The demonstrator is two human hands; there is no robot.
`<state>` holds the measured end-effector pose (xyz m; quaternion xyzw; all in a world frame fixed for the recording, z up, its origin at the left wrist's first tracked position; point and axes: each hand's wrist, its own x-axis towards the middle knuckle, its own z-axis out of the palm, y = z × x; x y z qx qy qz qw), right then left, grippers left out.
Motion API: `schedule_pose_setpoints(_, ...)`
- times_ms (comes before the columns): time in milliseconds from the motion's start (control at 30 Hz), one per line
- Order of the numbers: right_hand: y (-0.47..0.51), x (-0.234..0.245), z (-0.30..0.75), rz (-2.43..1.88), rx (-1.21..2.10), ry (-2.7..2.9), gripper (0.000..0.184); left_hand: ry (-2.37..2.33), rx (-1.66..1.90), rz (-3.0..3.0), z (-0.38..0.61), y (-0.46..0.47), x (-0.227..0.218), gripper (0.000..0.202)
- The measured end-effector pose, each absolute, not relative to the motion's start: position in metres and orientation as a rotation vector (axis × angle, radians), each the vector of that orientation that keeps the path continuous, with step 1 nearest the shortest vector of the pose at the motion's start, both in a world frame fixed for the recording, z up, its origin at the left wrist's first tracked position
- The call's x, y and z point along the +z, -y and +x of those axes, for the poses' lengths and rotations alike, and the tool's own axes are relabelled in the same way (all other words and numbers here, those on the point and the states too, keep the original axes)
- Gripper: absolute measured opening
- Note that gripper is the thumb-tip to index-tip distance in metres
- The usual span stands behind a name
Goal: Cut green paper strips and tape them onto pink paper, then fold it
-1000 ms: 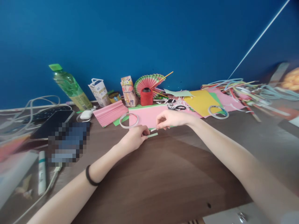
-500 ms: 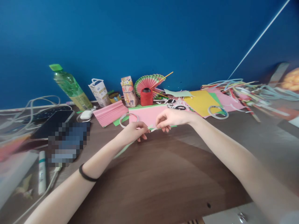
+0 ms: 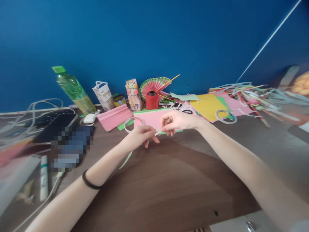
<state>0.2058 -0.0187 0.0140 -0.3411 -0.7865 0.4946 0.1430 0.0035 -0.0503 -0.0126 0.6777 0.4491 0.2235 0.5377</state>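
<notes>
My left hand (image 3: 142,136) is closed in a pinch on a long, thin green paper strip (image 3: 126,160), whose curved tail shows below the wrist. Between the fingertips of both hands is a small white strip (image 3: 157,132). My right hand (image 3: 177,121) pinches the far end of that white piece, its other fingers curled in. Behind the hands lies a pink paper sheet (image 3: 151,118) over green paper, partly hidden by the right hand. A roll of tape (image 3: 133,123) stands on the sheet's left edge, just beyond my left hand.
Along the blue wall are a green bottle (image 3: 74,91), a small carton (image 3: 103,95), a pleated paper fan (image 3: 152,86) and a red container (image 3: 152,101). Yellow paper (image 3: 206,104) and another tape roll (image 3: 225,116) lie right. A phone (image 3: 72,148) and a marker (image 3: 43,178) lie left.
My hands have stayed almost in place over the table. The left fingers have shifted slightly toward the right hand, and the green strip's tail now hangs more plainly in view.
</notes>
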Motion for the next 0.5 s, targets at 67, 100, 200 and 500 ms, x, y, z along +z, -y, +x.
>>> schedule_pose_setpoints(67, 0.0174, 0.0129, 0.2064, -0.956, 1.416, 2.256, 0.017, -1.053, 0.52, 1.583, 0.0049, 0.0517, -0.0117, 0.023)
schedule_pose_setpoints(100, 0.0167, 0.0124, 0.2068, -0.943, 1.412, 2.248, 0.017, -1.047, 0.518, 1.568, 0.0057, 0.0526, -0.011, 0.023)
schedule_pose_setpoints(200, 0.0152, 0.0113, 0.2078, -0.918, 1.414, 2.237, 0.016, -1.037, 0.527, 1.545, 0.0074, 0.0554, -0.0079, 0.022)
schedule_pose_setpoints(500, 0.0169, 0.0131, 0.2075, -0.916, 1.389, 2.237, 0.013, -1.038, 0.505, 1.55, 0.0075, 0.0572, -0.0053, 0.025)
